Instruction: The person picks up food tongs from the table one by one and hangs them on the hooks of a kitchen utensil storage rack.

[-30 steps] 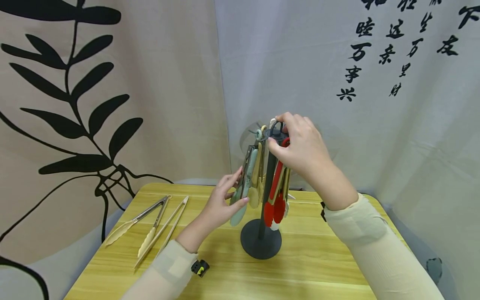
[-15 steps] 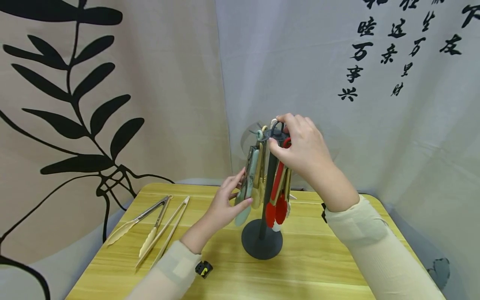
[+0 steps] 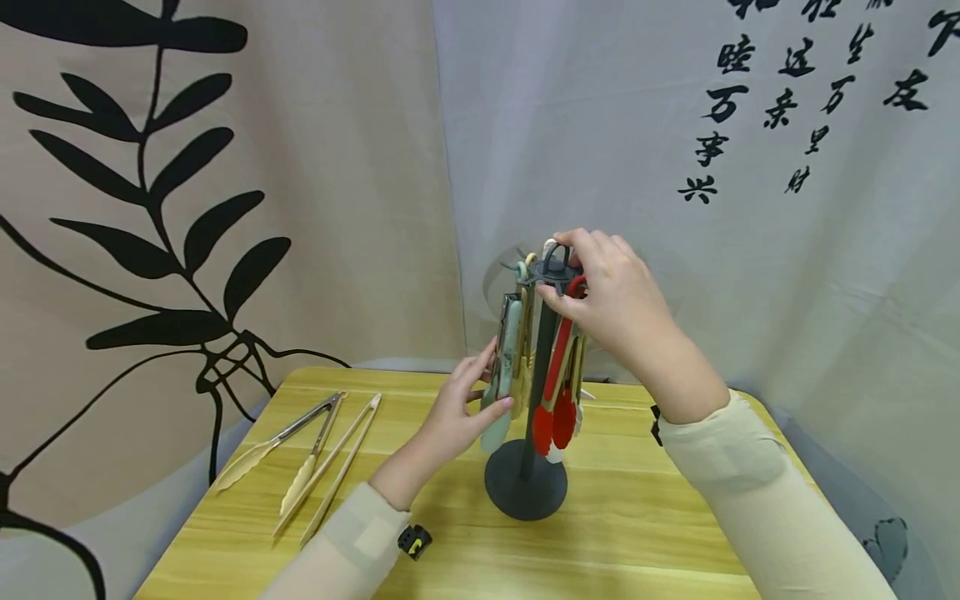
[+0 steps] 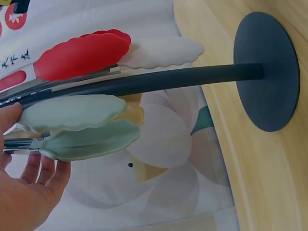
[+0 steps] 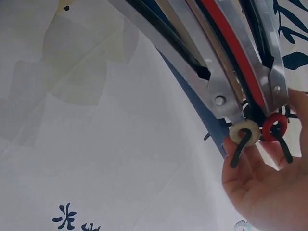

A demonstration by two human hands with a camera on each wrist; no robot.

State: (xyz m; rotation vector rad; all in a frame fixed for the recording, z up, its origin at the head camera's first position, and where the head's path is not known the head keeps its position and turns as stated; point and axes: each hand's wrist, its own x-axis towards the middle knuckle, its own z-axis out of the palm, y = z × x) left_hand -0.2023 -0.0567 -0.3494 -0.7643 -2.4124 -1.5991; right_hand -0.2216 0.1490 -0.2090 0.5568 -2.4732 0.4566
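A dark utensil stand (image 3: 527,490) stands upright on the table, with several tongs hanging around its post. My left hand (image 3: 453,417) holds the pale green tongs (image 3: 511,337) at the stand's left side, thumb on one arm and fingers on the other. In the left wrist view their scalloped green heads (image 4: 72,113) are spread apart. At the top, my right hand (image 3: 615,292) grips the stand's hub. Red tongs (image 3: 564,417) hang below that hand. A red ring (image 5: 275,124) and a cream ring (image 5: 244,133) hang on dark hooks in the right wrist view.
On the left of the wooden table (image 3: 645,525) lie cream-tipped metal tongs (image 3: 288,429) and plain wood-coloured tongs (image 3: 341,467). A fabric backdrop (image 3: 360,208) with printed leaves and writing hangs close behind the table.
My left hand has shifted slightly right with the pale green tongs, bringing them nearer the stand's post. My right hand keeps its grip at the top. The camera view has drifted a little.
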